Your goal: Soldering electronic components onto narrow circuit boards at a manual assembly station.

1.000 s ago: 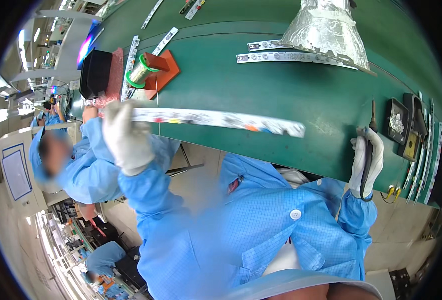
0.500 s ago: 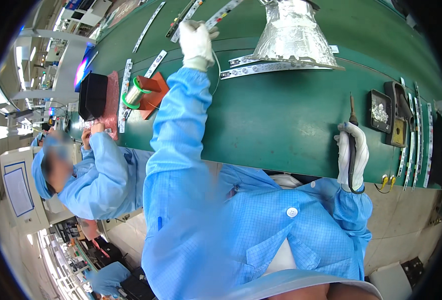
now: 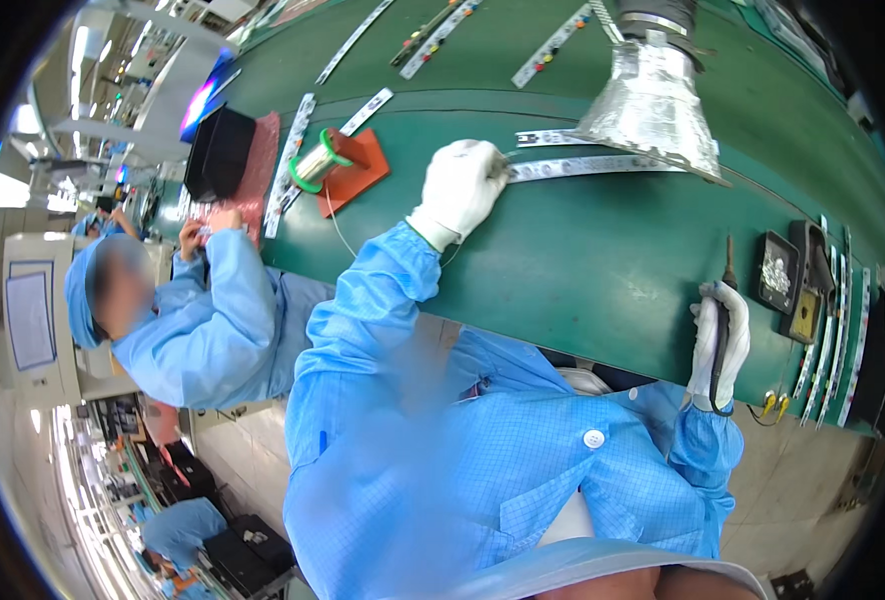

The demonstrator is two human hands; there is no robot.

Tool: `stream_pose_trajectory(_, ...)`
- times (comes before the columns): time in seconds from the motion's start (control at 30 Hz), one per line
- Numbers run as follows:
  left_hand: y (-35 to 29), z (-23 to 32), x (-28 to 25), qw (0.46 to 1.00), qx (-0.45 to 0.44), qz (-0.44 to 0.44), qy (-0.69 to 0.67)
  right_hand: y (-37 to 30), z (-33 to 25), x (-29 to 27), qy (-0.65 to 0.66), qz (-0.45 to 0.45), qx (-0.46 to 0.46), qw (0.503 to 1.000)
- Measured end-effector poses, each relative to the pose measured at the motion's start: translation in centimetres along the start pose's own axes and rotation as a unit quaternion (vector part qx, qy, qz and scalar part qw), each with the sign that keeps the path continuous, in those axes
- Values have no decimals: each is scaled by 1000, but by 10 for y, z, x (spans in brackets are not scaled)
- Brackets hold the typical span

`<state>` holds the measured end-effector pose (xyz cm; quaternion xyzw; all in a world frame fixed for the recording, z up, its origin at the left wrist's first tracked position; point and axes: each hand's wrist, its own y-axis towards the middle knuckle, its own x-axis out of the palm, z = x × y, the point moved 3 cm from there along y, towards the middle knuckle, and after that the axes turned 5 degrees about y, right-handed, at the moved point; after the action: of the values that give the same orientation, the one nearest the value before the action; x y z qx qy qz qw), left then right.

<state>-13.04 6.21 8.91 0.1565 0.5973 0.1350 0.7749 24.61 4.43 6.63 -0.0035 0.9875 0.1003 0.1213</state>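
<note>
Pressing left hand (image 3: 460, 190) on strip (image 3: 593, 166), right hand (image 3: 718, 345) gripping soldering iron (image 3: 726, 310)

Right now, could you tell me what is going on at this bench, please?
A person in a blue coat and white gloves works at a green table. The left hand rests on the end of a long circuit strip beneath a foil hood. The right hand holds a soldering iron.

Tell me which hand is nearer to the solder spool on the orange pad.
Left. The left hand rests just right of the solder spool; the right hand is far away, holding a soldering iron.
</note>
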Motion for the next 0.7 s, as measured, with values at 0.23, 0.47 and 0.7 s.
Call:
stream_pose_trajectory(0.23, -41, 7, 12, 989, -20, -78, -120, -4, 25, 0, 16, 47, 30, 998)
stream_pose_trajectory(0.47, -75, 22, 25, 979, 170, 7, -117, 10, 45, 5, 0, 106, 8, 994)
stream_pose_trajectory(0.7, -94, 71, -5, 990, 37, -40, -129, 9, 49, -1, -38, 129, -2, 991)
